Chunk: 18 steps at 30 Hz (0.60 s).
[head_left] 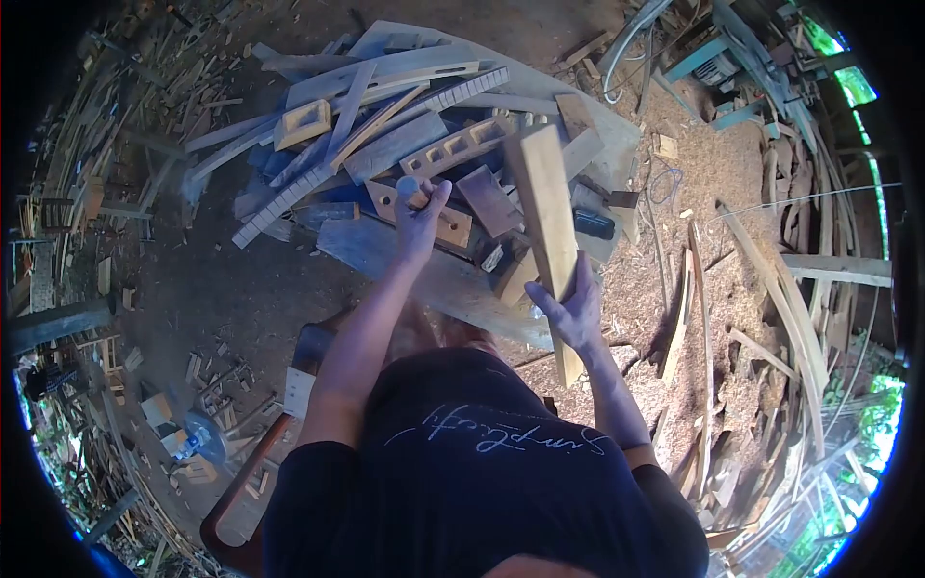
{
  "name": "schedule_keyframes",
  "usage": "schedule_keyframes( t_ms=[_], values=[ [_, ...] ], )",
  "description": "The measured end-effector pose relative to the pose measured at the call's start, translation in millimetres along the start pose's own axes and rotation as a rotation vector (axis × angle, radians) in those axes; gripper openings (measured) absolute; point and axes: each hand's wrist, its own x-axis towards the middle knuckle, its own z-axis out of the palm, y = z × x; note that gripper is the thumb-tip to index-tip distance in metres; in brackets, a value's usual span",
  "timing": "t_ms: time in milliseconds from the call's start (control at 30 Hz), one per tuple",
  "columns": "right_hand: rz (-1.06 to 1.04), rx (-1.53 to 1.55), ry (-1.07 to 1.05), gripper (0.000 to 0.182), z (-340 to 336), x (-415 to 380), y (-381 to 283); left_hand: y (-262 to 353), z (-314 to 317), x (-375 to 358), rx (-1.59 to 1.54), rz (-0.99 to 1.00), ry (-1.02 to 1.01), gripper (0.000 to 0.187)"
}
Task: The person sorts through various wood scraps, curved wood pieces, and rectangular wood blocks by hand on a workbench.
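My left hand (421, 226) is closed round a short wooden-handled tool with a round grey end (409, 186). Just beyond it lies a light wooden block with round holes (453, 229). In my right hand (573, 310) is a long, thick wooden beam (544, 202), gripped near its lower end with the thumb on its left side and the fingers on its right. The beam slants up and away over the work surface. Between the two hands lies a dark reddish-brown block (489, 200).
A low board (462, 289) bears piled slats, a piece with square pockets (453, 149) and a small hollowed block (302, 125). Shavings (713, 173) and long strips (771, 260) cover the ground at the right. Scraps and a clear plastic item (200, 436) lie at the left.
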Motion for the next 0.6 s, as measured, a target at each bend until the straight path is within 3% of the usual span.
schedule_keyframes(
  t_ms=[267,367,467,500,567,600],
  values=[
    [0.089,0.009,0.002,0.065,-16.7,-18.3,-11.9,-3.9,11.1,-10.4,0.013,0.103,0.023,0.025],
    [-0.142,0.047,0.132,0.080,-23.5,-26.5,-19.2,-3.6,16.5,-14.2,0.012,0.108,-0.044,0.024],
    [-0.321,0.258,0.230,0.078,-14.1,-30.2,-23.3,-14.3,25.2,-18.1,0.089,0.213,-0.098,0.023],
    [-0.240,0.217,0.142,0.077,-9.9,-34.1,-1.8,-17.3,26.4,-21.1,0.087,0.213,-0.095,0.023],
    [0.061,-0.199,-0.195,0.068,-2.6,-22.4,17.6,-23.8,28.9,-26.9,0.119,0.086,-0.180,0.020],
    [0.130,-0.259,-0.241,0.058,-3.1,-19.3,13.5,-23.8,35.8,-27.7,0.079,0.179,-0.159,0.018]
  ],
)
